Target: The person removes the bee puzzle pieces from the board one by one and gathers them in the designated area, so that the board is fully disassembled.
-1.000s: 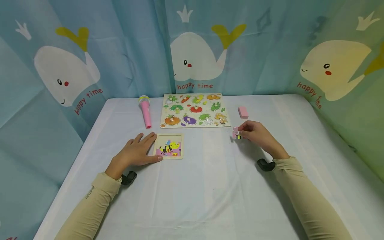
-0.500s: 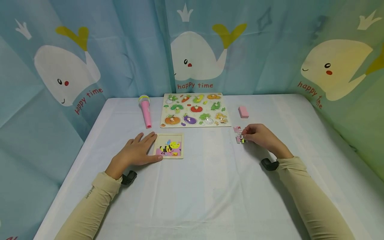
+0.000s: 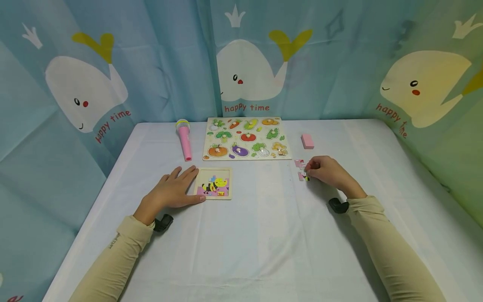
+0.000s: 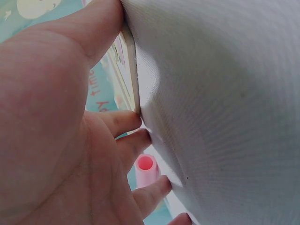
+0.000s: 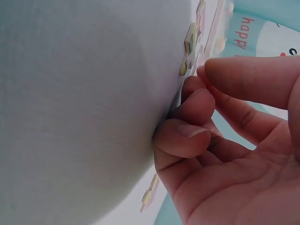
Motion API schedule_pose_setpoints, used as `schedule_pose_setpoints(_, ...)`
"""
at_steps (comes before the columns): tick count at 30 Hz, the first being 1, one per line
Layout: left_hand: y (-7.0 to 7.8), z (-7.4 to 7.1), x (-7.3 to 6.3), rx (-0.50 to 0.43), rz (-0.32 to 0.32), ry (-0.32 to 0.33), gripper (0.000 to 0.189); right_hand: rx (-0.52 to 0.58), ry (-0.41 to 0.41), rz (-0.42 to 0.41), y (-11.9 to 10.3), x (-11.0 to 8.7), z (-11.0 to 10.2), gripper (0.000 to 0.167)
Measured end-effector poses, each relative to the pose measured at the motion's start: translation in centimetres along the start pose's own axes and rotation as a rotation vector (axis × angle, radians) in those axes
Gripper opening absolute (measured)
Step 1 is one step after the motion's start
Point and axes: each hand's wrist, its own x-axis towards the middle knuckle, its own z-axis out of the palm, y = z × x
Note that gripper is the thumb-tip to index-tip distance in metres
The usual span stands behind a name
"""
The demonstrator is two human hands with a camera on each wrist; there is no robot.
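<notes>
My left hand [image 3: 170, 189] lies spread at the left edge of a small wooden puzzle frame [image 3: 231, 184] with a bee picture. In the left wrist view, thumb and index fingertip touch the edge of the puzzle frame [image 4: 134, 75]. To the right, two small pink jigsaw pieces lie one behind the other: a far piece [image 3: 298, 162] and a near piece with yellow and black [image 3: 301, 176]. With curled fingers, my right hand [image 3: 329, 171] pinches at the near piece, thumb and index tips together. The fingers hide part of it. The right wrist view shows pieces [image 5: 189, 41] just beyond the thumb.
A vegetable peg puzzle board [image 3: 260, 128] lies at the back middle. Left of it is a pink toy microphone [image 3: 185, 142]; to its right sits a pink block [image 3: 307, 141]. A whale-print curtain [image 3: 170, 63] hangs behind the white-covered table [image 3: 249, 247].
My right hand has moved slightly right and toward me, lowering the bee-patterned piece beside the other pink one, then stayed there. The left hand has kept its place at the frame.
</notes>
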Motion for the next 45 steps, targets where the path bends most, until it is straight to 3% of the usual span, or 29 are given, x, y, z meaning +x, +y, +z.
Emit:
schedule_pose_setpoints(8, 0.0, -0.1, -0.2, 0.005, 0.007, 0.000, 0.100, -0.052, 0.029, -0.011, -0.8, 0.3, 0.2, 0.014)
schedule_pose_setpoints(22, -0.1, 0.1, 0.0, 0.001, -0.003, -0.002, 0.100, 0.022, 0.002, -0.074, -4.2, 1.5, 2.1, 0.012)
schedule_pose_setpoints(45, 0.0, 0.1, 0.2, 0.037, -0.012, -0.005, 0.101, 0.069, -0.052, -0.295, -9.4, 3.4, 5.6, 0.005)
